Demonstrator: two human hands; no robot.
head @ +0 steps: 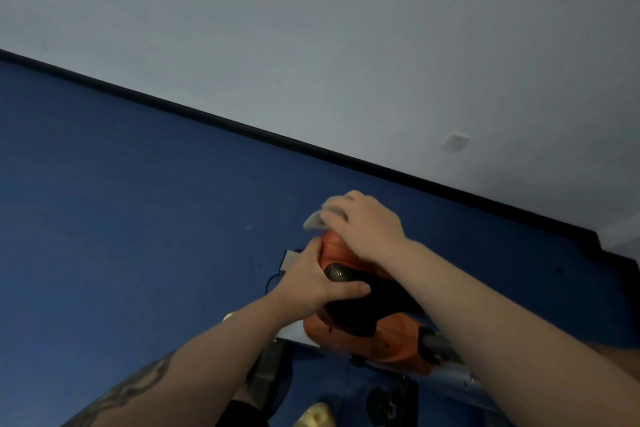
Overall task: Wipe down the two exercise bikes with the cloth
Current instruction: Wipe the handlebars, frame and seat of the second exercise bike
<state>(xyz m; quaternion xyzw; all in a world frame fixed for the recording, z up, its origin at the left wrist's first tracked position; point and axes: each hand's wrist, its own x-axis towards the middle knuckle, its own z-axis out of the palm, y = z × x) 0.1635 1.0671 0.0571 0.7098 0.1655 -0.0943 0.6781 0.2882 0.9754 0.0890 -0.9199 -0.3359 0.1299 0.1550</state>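
Blue floor (pixel 138 218) takes up left and lower frame, meets a pale wall (pixel 346 28) along a black skirting strip (pixel 242 126) running diagonally. Standing on the floor: an exercise bike (pixel 363 333) with orange housing and grey frame, base partly hidden. A thin black cable (pixel 270 282) lies on the floor just left of the bike. Small pale speck (pixel 248 227) on the floor further left, unclear what

An orange bike (pixel 374 333) with a black, dotted-mesh saddle (pixel 363 298) is seen. A pale grey cloth (pixel 317 220) is shown. The floor (pixel 138 201) is coloured deep blue, the skirting (pixel 242 128) black, the wall (pixel 346 28) light grey. The left forearm (pixel 138 388) is marked by a dark tattoo.
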